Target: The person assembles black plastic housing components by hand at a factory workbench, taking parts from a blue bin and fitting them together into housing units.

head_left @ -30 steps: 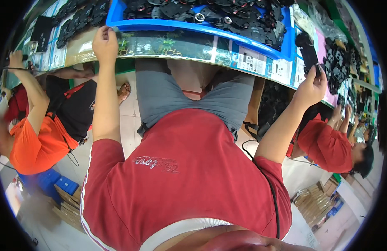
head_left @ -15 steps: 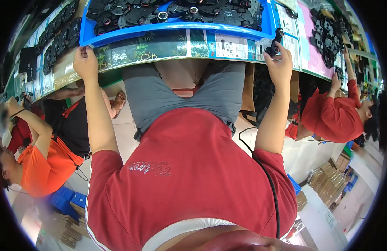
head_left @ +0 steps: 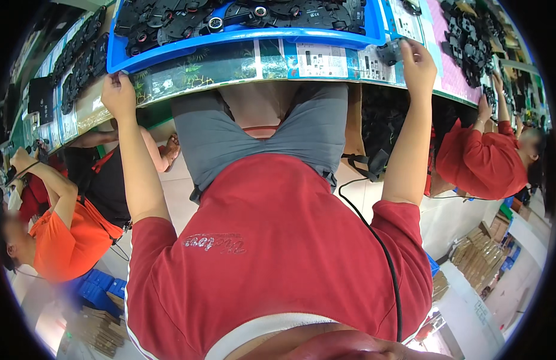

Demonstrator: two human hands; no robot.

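Note:
My right hand [head_left: 419, 66] is closed with its fingertips at a small dark plastic part [head_left: 388, 54], smeared by motion, just above the table by the tray's right end. My left hand [head_left: 119, 96] has its fingers curled together at the near left corner of a blue tray [head_left: 242, 39]. Whatever those fingers may hold is hidden. Inside the tray lie several black plastic assemblies [head_left: 170, 24], some with round, ring-like metal ends.
Printed sheets [head_left: 317, 60] cover the table edge. More black parts lie in rows [head_left: 80, 66] at left and in a pile on a pink sheet [head_left: 452, 78] at right. Co-workers in orange [head_left: 74, 240] and red [head_left: 482, 159] sit on either side. A black cable [head_left: 380, 240] crosses my shirt.
My right hand has moved right and slightly up, and its dark part now appears blurred and turned. The left hand stays by the tray corner; the whole view has shifted a little.

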